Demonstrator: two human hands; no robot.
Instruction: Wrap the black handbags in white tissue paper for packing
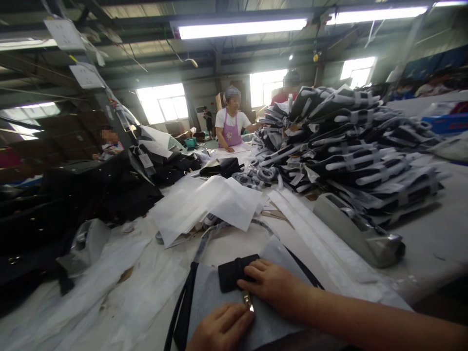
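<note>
In front of me lies a black handbag (pixel 184 312) with a pale grey protective sheet (pixel 206 292) over its front. A wrapped handle (pixel 200 249) arches up behind it. My right hand (pixel 272 285) grips the right end of a black strap tab (pixel 228 278), fingers on top and thumb at its lower edge. Just below the tab sits a shiny gold-coloured metal clasp (pixel 248 301). My left hand (pixel 221 327) is at the clasp's lower end, its fingers curled together against the sheet. What those fingers hold is hidden.
White paper sheets (pixel 219 197) lie beyond the bag. Tape dispensers stand at right (pixel 358 234) and left (pixel 86 243). A tall pile of wrapped black pieces (pixel 351 146) rises at right; black bags (pixel 84 195) fill the left. A person in a purple apron (pixel 234 129) stands across the table.
</note>
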